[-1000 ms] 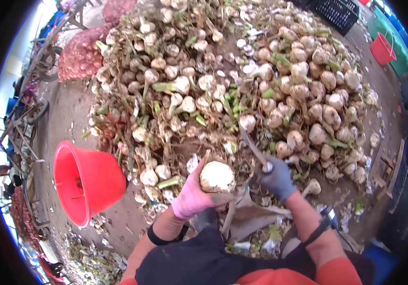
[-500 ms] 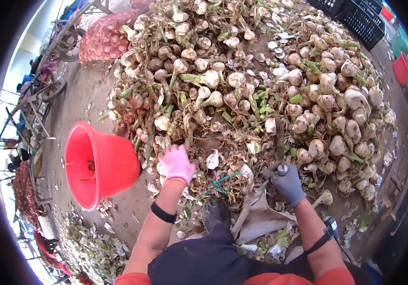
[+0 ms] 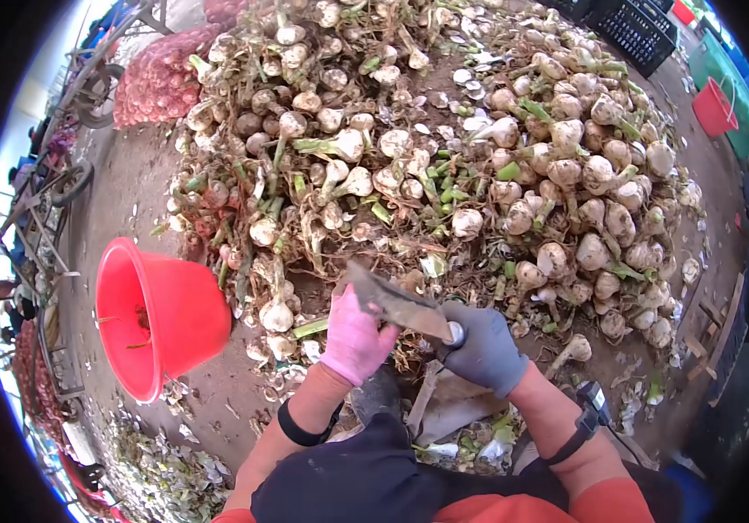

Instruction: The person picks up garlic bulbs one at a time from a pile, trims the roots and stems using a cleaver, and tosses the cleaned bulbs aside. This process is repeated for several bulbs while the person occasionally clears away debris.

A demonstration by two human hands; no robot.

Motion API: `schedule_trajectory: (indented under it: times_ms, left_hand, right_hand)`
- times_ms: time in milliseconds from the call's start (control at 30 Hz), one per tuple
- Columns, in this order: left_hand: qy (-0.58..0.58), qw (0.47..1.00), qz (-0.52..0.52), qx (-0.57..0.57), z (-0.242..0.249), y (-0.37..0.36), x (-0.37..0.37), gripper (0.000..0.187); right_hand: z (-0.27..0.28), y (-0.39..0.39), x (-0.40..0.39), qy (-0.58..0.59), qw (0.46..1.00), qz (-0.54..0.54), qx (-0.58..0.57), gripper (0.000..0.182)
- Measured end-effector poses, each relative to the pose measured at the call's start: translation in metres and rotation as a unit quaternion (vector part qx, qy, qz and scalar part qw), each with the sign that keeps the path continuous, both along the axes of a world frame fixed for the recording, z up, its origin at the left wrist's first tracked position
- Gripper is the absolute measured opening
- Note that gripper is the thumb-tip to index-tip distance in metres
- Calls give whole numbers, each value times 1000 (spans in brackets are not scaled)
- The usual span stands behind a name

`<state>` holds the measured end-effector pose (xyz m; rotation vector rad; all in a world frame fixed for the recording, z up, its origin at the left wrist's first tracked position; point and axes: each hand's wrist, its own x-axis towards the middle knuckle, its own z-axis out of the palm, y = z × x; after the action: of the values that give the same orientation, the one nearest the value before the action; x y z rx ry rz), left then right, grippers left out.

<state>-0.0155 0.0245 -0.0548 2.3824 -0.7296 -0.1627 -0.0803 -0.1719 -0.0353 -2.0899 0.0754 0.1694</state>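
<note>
My right hand [image 3: 483,349], in a grey glove, is closed round the handle of a broad, soiled knife [image 3: 405,305]. Its blade points left, across the front of my left hand. That left hand [image 3: 357,344], in a pink glove, is up against the blade with its fingers curled and partly covered by it. Whatever those fingers hold, if anything, is hidden. Just left of the pink glove are a green stem [image 3: 312,329] and a garlic bulb [image 3: 277,315]. Beyond both hands spreads a large heap of garlic [image 3: 348,144] with dry stalks and roots.
A red bucket [image 3: 187,305] with a few scraps inside lies tilted toward the left. More garlic bulbs [image 3: 592,253] are heaped on the right. Behind are a mesh sack [image 3: 161,78], black crates [image 3: 632,39] and another red bucket [image 3: 714,109]. Garlic peelings [image 3: 161,462] litter the ground.
My left hand has come back from the heap toward the middle. My right hand has swung the knife leftward, so the blade now meets the left hand. The view has shifted slightly.
</note>
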Motion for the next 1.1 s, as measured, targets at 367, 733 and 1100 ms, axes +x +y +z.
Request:
schedule_trajectory:
  times_ms: [367,733,1100]
  left_hand:
    - [-104,994,-7,9,45,-18,21,25]
    - [488,687,213,-494,32,-2,11,27]
    - [392,887,40,-242,37,-20,-6,57]
  right_hand:
    - [-85,-53,-4,76,991,-84,-72,21]
    - [-28,-14,4,105,972,-85,193,15]
    - [-2,-11,6,23,999,-26,19,32]
